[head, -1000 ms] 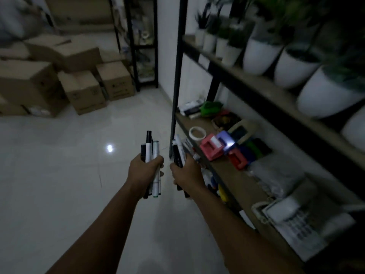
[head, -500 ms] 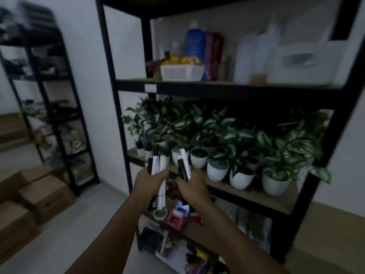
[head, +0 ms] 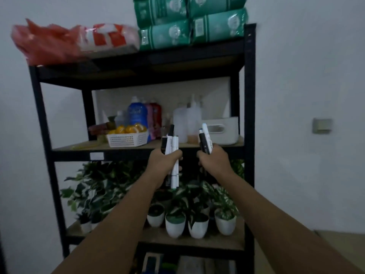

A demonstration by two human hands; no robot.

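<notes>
Apparently left hand (head: pixel 161 162) grips four markers (head: pixel 174 148), right (head: pixel 214 161) two.

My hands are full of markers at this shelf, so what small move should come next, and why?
Probably raise the right hand and its markers toward the white bin just beyond; the left hand grips markers too, and that bin looks the nearest open container.

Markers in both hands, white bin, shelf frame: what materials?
Left bundle in the left hand and right bundle in the right hand: likely plastic, smooth white and black barrels, faint sheen. Bin: likely moulded plastic, matte white, rounded corners, cut-out handle. Shelf frame: probably painted metal, thin black posts with holes; boards look wood-toned.
</notes>
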